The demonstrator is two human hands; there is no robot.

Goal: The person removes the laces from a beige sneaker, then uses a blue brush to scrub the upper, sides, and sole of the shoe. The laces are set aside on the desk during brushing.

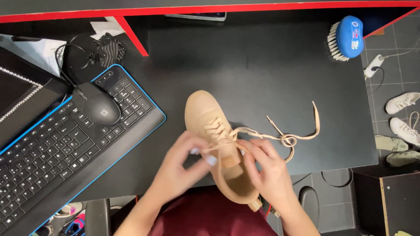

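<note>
Taking the keyboard [65, 144] as landmark: above its upper left end, at the left edge of the view, lies a dark flat screen or tablet [17, 94] with a row of small bright studs across it; its face is unlit. Far to the keyboard's upper right, at the desk's back edge, the lower edge of a dark phone-like screen [197, 16] with a pale rim shows. Farther right, a blue brush [348, 37] carries a small red and white label [355, 35].
</note>
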